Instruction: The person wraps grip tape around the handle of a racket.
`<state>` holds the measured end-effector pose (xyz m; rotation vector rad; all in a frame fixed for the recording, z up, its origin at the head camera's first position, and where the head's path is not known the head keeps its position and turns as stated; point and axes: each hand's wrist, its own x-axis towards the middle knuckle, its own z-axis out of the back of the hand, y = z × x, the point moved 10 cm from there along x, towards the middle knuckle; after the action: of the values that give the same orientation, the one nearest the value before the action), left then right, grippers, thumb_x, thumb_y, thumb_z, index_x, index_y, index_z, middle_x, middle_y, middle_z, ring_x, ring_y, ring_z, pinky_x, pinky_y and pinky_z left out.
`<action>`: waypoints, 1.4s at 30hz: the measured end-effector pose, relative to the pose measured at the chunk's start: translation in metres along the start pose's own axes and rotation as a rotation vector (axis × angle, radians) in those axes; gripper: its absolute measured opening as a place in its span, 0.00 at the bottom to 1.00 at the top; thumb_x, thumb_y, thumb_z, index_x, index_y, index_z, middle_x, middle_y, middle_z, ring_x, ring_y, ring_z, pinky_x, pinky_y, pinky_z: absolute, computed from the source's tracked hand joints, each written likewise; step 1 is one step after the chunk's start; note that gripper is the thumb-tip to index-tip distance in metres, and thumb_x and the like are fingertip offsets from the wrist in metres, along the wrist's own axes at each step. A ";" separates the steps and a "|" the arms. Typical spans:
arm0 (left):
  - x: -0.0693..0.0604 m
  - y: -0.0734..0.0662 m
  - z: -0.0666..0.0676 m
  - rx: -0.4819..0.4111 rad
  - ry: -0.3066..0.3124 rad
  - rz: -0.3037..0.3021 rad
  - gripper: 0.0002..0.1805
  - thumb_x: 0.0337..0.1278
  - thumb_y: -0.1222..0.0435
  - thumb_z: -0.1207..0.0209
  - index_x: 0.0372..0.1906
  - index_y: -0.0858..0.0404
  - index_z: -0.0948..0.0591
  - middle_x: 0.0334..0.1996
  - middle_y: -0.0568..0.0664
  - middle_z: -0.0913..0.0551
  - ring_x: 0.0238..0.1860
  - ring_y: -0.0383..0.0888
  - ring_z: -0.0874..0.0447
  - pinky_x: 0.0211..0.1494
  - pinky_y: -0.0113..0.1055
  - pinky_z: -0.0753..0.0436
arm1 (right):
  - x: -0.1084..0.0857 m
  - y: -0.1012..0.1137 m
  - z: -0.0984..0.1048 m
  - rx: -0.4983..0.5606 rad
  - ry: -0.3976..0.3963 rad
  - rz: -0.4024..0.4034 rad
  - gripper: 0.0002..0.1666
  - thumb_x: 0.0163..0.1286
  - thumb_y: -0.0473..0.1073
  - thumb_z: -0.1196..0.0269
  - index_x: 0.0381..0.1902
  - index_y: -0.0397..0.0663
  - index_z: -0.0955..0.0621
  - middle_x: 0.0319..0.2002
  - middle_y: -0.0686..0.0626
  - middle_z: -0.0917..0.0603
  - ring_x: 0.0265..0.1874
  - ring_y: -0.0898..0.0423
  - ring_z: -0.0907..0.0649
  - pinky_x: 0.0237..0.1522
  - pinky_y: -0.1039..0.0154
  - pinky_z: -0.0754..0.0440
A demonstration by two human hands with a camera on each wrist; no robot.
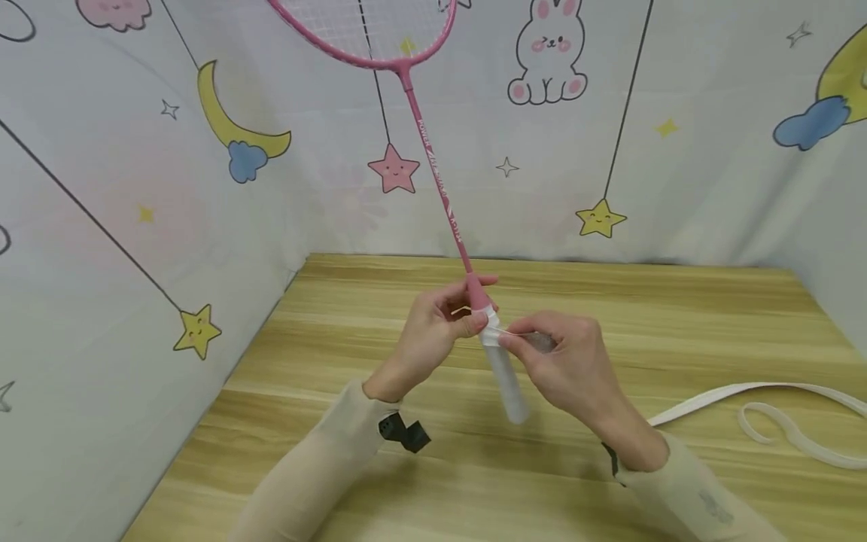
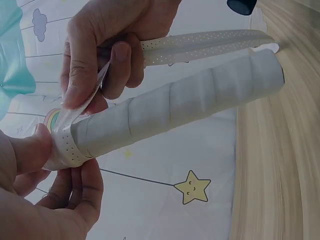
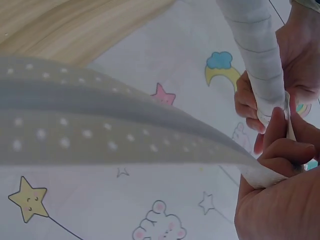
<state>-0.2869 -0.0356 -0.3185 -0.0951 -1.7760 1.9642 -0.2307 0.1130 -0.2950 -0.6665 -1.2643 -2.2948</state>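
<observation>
A pink badminton racket stands tilted over the table, head up and handle down. My left hand grips it where the pink cone meets the handle, thumb pressing a white perforated grip tape there. The tape's first turns wrap the upper end of the ridged, pale handle. Close beside it, my right hand pinches the tape between thumb and fingers, with a short length stretched to the handle. In the right wrist view, the tape's loose tail trails from that hand.
A white strip curls across the right side of the wood-grain table, leading from behind the right wrist. White curtains printed with stars and moons stand behind and beside the table. Black wrist mounts sit on the sleeves.
</observation>
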 end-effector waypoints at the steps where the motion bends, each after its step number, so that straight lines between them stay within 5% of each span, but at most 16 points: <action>1: 0.000 0.000 0.000 -0.008 -0.001 0.005 0.23 0.75 0.76 0.38 0.71 0.68 0.19 0.52 0.73 0.14 0.45 0.38 0.14 0.51 0.29 0.14 | 0.000 0.002 0.000 0.002 0.002 0.023 0.05 0.62 0.29 0.21 0.35 0.42 0.06 0.31 0.47 0.05 0.26 0.64 0.14 0.29 0.73 0.19; 8: 0.001 0.002 0.000 -0.057 0.014 0.027 0.23 0.74 0.77 0.39 0.70 0.69 0.19 0.48 0.66 0.13 0.44 0.39 0.14 0.49 0.29 0.15 | 0.003 -0.002 -0.002 0.055 0.040 0.009 0.05 0.62 0.28 0.22 0.33 0.41 0.07 0.28 0.48 0.07 0.22 0.65 0.20 0.25 0.73 0.22; 16: 0.001 0.003 -0.005 -0.118 0.101 0.030 0.25 0.74 0.76 0.40 0.73 0.70 0.21 0.42 0.39 0.13 0.44 0.39 0.15 0.49 0.29 0.14 | 0.004 -0.027 -0.012 0.211 0.195 -0.243 0.03 0.70 0.33 0.25 0.39 0.37 0.08 0.34 0.41 0.06 0.29 0.65 0.13 0.35 0.69 0.13; 20: 0.000 0.005 -0.012 -0.223 0.182 0.040 0.35 0.71 0.62 0.33 0.76 0.73 0.26 0.41 0.37 0.11 0.45 0.37 0.14 0.52 0.29 0.14 | 0.004 -0.032 -0.014 0.263 0.237 -0.295 0.04 0.71 0.33 0.26 0.40 0.35 0.08 0.35 0.39 0.06 0.31 0.64 0.12 0.38 0.68 0.12; 24: 0.000 0.007 -0.017 -0.317 0.247 0.050 0.54 0.56 0.45 0.31 0.79 0.75 0.31 0.42 0.37 0.09 0.47 0.36 0.13 0.55 0.30 0.14 | 0.005 -0.034 -0.016 0.296 0.278 -0.323 0.05 0.71 0.33 0.26 0.40 0.34 0.08 0.35 0.41 0.07 0.30 0.63 0.14 0.38 0.66 0.13; 30: -0.001 0.006 -0.019 -0.352 0.286 0.041 0.60 0.51 0.40 0.30 0.80 0.77 0.35 0.42 0.36 0.09 0.48 0.35 0.12 0.56 0.29 0.13 | 0.006 -0.040 -0.020 0.312 0.323 -0.378 0.08 0.70 0.38 0.24 0.41 0.37 0.08 0.35 0.48 0.08 0.32 0.60 0.16 0.39 0.65 0.14; 37: -0.002 0.004 -0.021 -0.443 0.292 0.046 0.54 0.53 0.43 0.28 0.77 0.71 0.33 0.44 0.37 0.08 0.48 0.35 0.11 0.59 0.30 0.14 | 0.004 -0.049 -0.025 0.388 0.378 -0.404 0.16 0.73 0.42 0.25 0.52 0.35 0.09 0.41 0.55 0.05 0.40 0.61 0.13 0.48 0.65 0.12; 42: -0.003 0.007 -0.021 -0.474 0.283 0.037 0.38 0.57 0.45 0.30 0.65 0.58 0.32 0.43 0.37 0.07 0.45 0.34 0.11 0.56 0.29 0.17 | -0.001 -0.048 -0.039 0.593 0.494 -0.410 0.27 0.80 0.43 0.32 0.65 0.26 0.18 0.35 0.61 0.08 0.24 0.63 0.30 0.26 0.69 0.33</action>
<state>-0.2791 -0.0179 -0.3292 -0.5374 -2.0106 1.4287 -0.2661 0.1031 -0.3450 0.3701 -1.7985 -2.0021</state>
